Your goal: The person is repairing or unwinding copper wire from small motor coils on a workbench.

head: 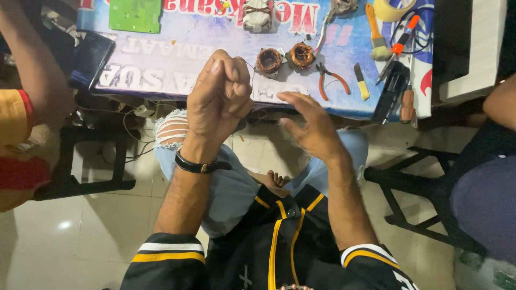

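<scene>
A: Head view: left hand [219,96] is clenched into a fist, raised over the lap near the table [177,64] edge. A thin wire [252,75] runs up from the fist; looks pinched in it, but too fine to be sure.

B: Right hand?

A: Right hand [312,126] is released, fingers spread and slightly curled, holding nothing. It sits just beside the fist, below the table edge.

B: What's closest on the table?

A: Two copper-wound coils [269,60] side by side, right above both hands. Red-handled pliers [329,79] just right of them, then a small yellow brush [362,81]. Green circuit board [135,15] at far left, well apart.
</scene>
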